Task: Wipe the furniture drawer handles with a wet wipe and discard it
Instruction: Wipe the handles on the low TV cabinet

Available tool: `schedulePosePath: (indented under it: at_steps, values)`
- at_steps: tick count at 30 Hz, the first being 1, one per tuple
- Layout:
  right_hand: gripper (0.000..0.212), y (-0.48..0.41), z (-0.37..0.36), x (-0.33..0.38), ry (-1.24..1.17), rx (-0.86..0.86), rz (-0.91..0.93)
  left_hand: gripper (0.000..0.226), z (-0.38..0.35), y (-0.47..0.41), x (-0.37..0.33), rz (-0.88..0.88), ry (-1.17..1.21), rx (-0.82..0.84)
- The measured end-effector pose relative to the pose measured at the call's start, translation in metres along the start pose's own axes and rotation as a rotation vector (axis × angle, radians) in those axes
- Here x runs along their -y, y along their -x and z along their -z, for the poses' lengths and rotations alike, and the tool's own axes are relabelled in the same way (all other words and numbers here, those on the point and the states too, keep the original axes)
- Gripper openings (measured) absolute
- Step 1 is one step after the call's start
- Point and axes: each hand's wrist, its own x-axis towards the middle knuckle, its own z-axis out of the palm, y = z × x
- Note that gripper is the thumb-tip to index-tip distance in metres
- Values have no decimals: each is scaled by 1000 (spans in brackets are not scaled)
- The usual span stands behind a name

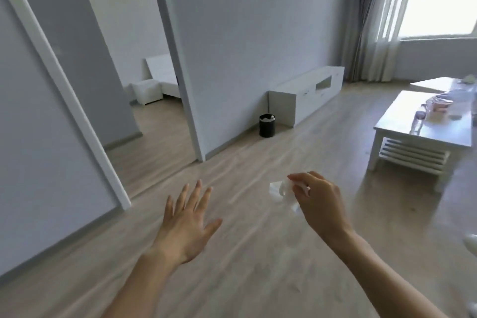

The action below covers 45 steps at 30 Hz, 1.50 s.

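Hands: my right hand pinches the crumpled white wet wipe, left hand splayed empty; I judge discarding into the black cylindrical bin remains.

White coffee table cluttered, right; curtains; open doorway left.

We are seeing a white wipe, a black bin at twelve o'clock, white cabinet and white table at two o'clock, pale wood-grain floor, grey walls, grey curtains.
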Motion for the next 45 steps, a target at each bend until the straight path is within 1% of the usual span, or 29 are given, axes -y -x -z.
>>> schedulePosePath:
  at_steps: [4, 7, 9, 12, 14, 18, 20, 23, 28, 30, 33, 34, 36, 38, 43, 45]
  values:
    - [17, -141, -40, -51, -12, -105, -90, 67, 22, -169, 5, -63, -19, -22]
    - [15, -237, -66, -77, -8, -126, -149, 65, 37, -274, 19, -101, -27, -40]
    - [14, -299, -84, -100, -14, -135, -151, 63, 37, -348, 24, -99, 1, -57]
    - [11, -395, -117, -148, -1, -160, -162, 63, 24, -468, 25, -108, 22, -35]
    - [9, -452, -136, -179, -8, -174, -182, 64, 17, -540, 21, -136, 23, -14]
    - [6, -594, -176, -260, 63, -201, -212, 68, 15, -724, -3, -215, 30, 13]
    - [5, -666, -181, -297, 88, -216, -253, 74, 25, -814, -26, -266, 2, 19]
    - [6, -765, -177, -356, 125, -233, -332, 71, 37, -944, -74, -363, -10, 28]
    - [5, -918, -169, -477, 216, -342, -374, 71, 27, -1152, -167, -494, -14, 36]
    - [5, -984, -168, -533, 230, -372, -383, 78, 19, -1240, -205, -526, -8, 43]
    - [6, -1092, -162, -621, 244, -371, -384, 98, 17, -1372, -268, -576, 19, 64]
    - [6, -1130, -160, -647, 241, -358, -381, 105, 19, -1412, -287, -582, 20, 66]
    - [6, -1210, -160, -694, 244, -333, -372, 106, 27, -1494, -318, -585, 4, 49]
    - [5, -1281, -165, -732, 248, -294, -373, 103, 33, -1561, -338, -587, 13, 61]
    - [4, -1458, -191, -841, 218, -173, -354, 98, 18, -1740, -388, -481, 16, 64]
    - [4, -1527, -202, -894, 216, -168, -331, 87, 6, -1822, -418, -460, 18, 74]
